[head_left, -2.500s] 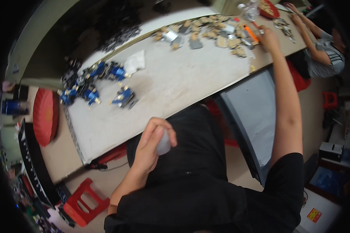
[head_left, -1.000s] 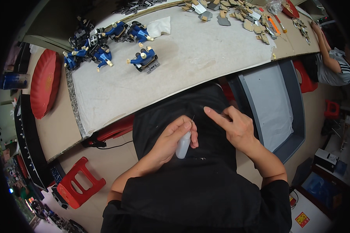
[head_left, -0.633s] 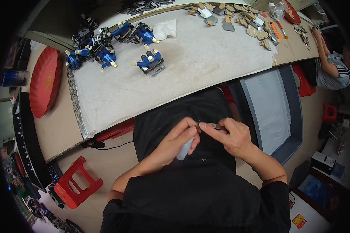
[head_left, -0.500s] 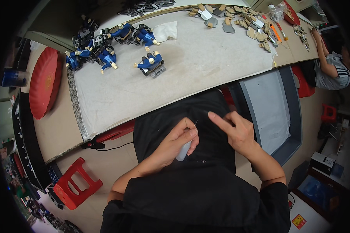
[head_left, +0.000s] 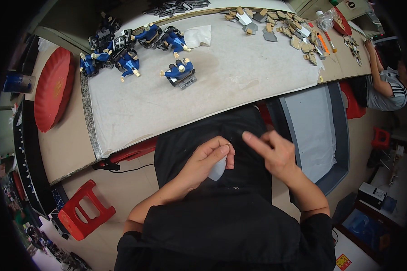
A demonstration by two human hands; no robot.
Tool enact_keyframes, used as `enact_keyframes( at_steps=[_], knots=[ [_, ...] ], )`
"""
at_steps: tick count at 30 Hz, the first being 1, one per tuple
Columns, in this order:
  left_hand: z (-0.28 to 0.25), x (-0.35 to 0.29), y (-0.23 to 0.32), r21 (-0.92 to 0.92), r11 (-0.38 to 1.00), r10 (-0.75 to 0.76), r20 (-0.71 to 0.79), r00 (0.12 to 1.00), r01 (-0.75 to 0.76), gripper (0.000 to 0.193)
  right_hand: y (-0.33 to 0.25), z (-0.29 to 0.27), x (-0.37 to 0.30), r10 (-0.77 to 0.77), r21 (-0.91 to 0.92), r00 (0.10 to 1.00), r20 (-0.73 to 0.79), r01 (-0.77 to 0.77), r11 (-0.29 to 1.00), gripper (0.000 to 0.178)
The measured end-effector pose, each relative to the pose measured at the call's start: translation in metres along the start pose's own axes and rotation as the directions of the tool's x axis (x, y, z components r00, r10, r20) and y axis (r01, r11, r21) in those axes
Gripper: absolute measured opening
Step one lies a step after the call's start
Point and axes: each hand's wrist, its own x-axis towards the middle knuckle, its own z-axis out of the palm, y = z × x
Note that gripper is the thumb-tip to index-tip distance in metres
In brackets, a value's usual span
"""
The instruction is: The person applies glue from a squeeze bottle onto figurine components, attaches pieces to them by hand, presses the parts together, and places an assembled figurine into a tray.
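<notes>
Over my black-clad lap, my left hand [head_left: 200,163] is closed around a small whitish squeeze bottle [head_left: 217,170]. A thin needle-like tip [head_left: 231,140] sticks up beside the thumb; part of the bottle is hidden by the fingers. A short gap to the right, my right hand [head_left: 279,156] is raised with its index finger stretched toward the tip and the other fingers partly bent. Nothing shows in it, and the pointing finger is slightly blurred. On the table ahead sits a blue-clad toy figure [head_left: 178,70] on a grey base, apart from both hands.
Several more blue figures [head_left: 130,63] cluster at the table's back left, near a white cloth [head_left: 198,36]. Tan and grey plastic pieces [head_left: 298,38] lie at the back right. A grey lined bin [head_left: 343,149] stands right, a red stool [head_left: 86,210] left. Another person [head_left: 386,86] sits far right.
The bottle has tilted a little in my left hand, so more of its rounded bottom shows. My right hand stays in nearly the same place. The whole view has shifted slightly.
</notes>
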Motion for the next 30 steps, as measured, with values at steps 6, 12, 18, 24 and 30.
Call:
enact_keyframes(
  at_steps=[6,12,18,24,30],
  knots=[
    [0.0,0.003,-0.003,0.121,0.992,0.048,-0.013,0.999,-0.047,0.023,0.007,0.005,-0.002,0.042,0.003,0.999,-0.023,-0.041,0.999,0.047],
    [0.0,0.002,-0.002,0.05,0.998,-0.046,0.072,0.996,0.042,0.019,0.012,0.012,-0.004,0.097,0.009,0.995,-0.011,-0.097,0.995,0.048],
    [-0.004,0.006,-0.009,-0.017,1.0,-0.02,0.067,0.998,0.021,0.013,0.003,0.01,-0.008,-0.042,0.172,0.997,0.064,0.031,0.985,0.055],
    [-0.002,0.006,-0.007,0.059,0.998,0.005,-0.007,1.0,-0.004,0.014,-0.001,0.009,-0.007,-0.019,0.206,0.996,0.084,0.001,0.979,0.055],
    [-0.003,0.012,-0.008,0.182,0.983,0.018,-0.006,1.0,-0.016,0.021,0.006,0.007,-0.01,0.007,0.187,0.998,0.064,-0.019,0.982,0.056]
  ],
)
